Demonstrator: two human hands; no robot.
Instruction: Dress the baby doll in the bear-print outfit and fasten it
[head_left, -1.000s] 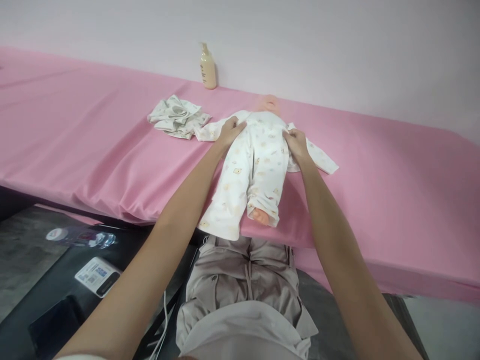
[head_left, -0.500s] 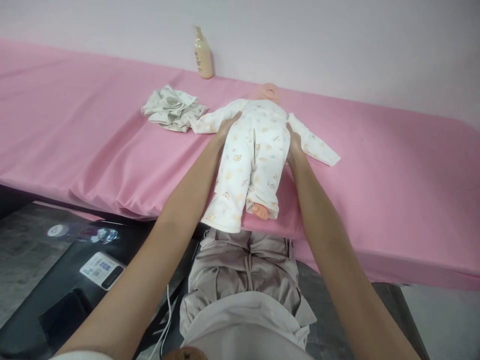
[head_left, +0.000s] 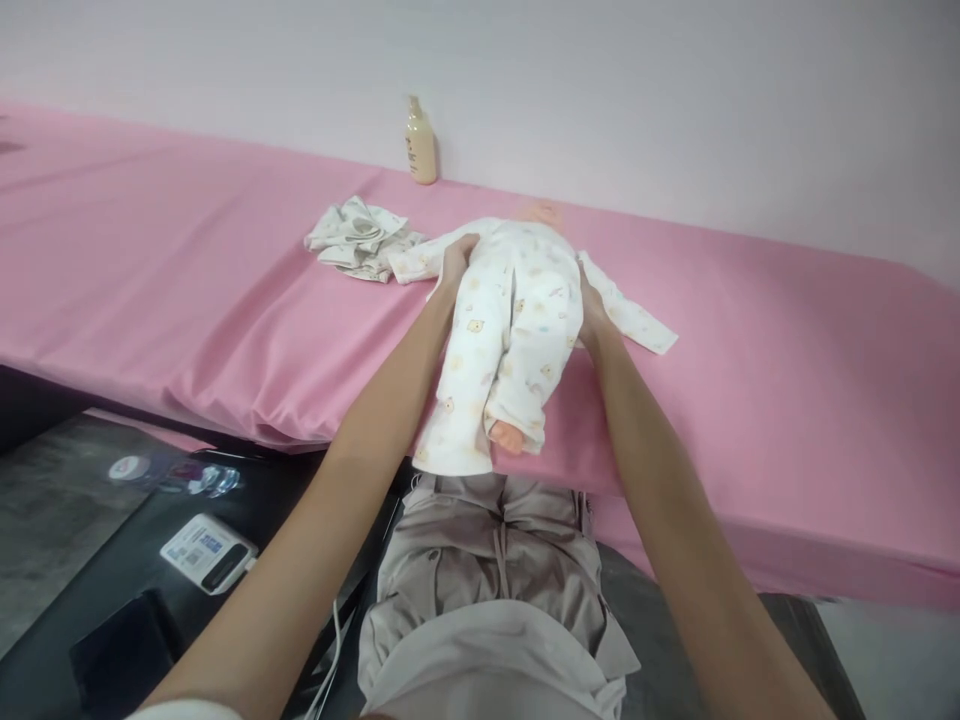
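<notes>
A baby doll [head_left: 517,310] in a white printed sleepsuit lies on the pink table cover [head_left: 187,290], head towards the wall, one bare foot [head_left: 504,436] at the table's front edge. My left hand [head_left: 454,262] grips the doll's left side at the waist. My right hand [head_left: 591,312] grips its right side, fingers tucked under the body and mostly hidden. The doll's hips look raised off the cover. Its two sleeves spread out to either side.
A crumpled printed cloth [head_left: 360,240] lies left of the doll. A cream pump bottle [head_left: 420,142] stands at the wall. Below the table on the left are a plastic water bottle [head_left: 180,475], a small white device [head_left: 208,553] and a cable.
Both hands slid from the top of the doll's torso down to its sides and closed round it. The doll's lower body has risen slightly, hiding more of its head.
</notes>
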